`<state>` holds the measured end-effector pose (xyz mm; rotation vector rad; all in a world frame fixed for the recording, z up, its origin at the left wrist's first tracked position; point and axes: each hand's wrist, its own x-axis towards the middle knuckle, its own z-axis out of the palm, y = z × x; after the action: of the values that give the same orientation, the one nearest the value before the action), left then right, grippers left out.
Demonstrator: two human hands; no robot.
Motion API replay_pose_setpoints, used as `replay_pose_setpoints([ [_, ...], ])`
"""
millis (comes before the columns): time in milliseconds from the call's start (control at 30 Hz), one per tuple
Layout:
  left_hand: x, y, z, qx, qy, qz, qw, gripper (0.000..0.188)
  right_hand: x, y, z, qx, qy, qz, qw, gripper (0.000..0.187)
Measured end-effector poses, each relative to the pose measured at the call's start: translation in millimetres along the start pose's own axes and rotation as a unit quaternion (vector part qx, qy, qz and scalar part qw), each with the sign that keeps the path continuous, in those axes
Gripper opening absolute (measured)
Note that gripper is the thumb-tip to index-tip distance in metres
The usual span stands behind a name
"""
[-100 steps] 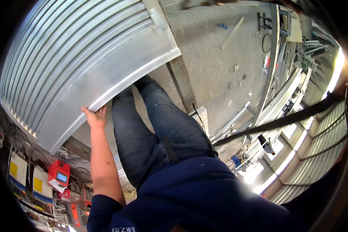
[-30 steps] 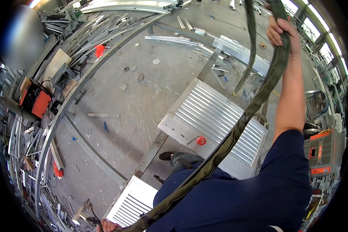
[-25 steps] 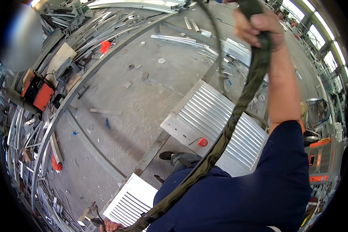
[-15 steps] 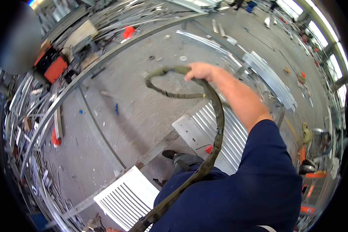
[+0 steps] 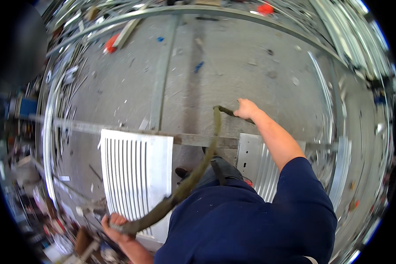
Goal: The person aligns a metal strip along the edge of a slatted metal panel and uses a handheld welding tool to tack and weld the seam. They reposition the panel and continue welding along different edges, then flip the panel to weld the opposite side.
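Observation:
A long olive-green sheathed cable [image 5: 187, 185] runs across the front of my body from the lower left to the upper right. My left hand [image 5: 116, 226] is closed round its lower end, above the near corner of a white slotted panel [image 5: 159, 163]. A blurred tool-like shape beyond that hand is too smeared to make out. My right arm reaches forward, and my right hand [image 5: 247, 109] is closed on the cable's far stretch, where the cable bends sharply. A second ribbed metal panel [image 5: 246, 152] lies partly under my right forearm.
A grey metal bar [image 5: 207, 140] crosses in front of my feet, and another bar [image 5: 165, 75] runs away from it. A long curved-looking rail [image 5: 224, 12] spans the far side. Metal lengths lie piled at left and right; a red bag-like thing [image 5: 111, 44] lies far left.
My view has swung left. My right hand has come down and nearer; the cable's raised loop has dropped into a bend. My left hand has come fully into view with the cable.

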<state>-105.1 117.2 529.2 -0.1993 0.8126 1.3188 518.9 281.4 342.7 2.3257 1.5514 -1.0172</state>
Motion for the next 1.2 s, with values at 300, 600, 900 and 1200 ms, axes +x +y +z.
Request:
replay_pose_setpoints([
  [300,51,-161,22,0.032,0.136,0.057,0.989,0.035,-100,-329,-11,0.117,-0.265,-0.423,0.859,0.061],
  [600,76,-156,86,0.118,-0.085,-0.013,0.989,0.025,-173,-471,42,0.041,-0.261,-0.438,0.859,0.056],
  [900,117,-114,79,0.571,-0.277,0.153,0.758,0.073,-193,-487,-38,0.067,-0.253,-0.376,0.889,0.036],
  [1200,165,-130,-160,0.588,0.066,0.018,0.806,0.067,-174,-567,-77,-0.262,-0.283,-0.506,0.772,0.042],
])
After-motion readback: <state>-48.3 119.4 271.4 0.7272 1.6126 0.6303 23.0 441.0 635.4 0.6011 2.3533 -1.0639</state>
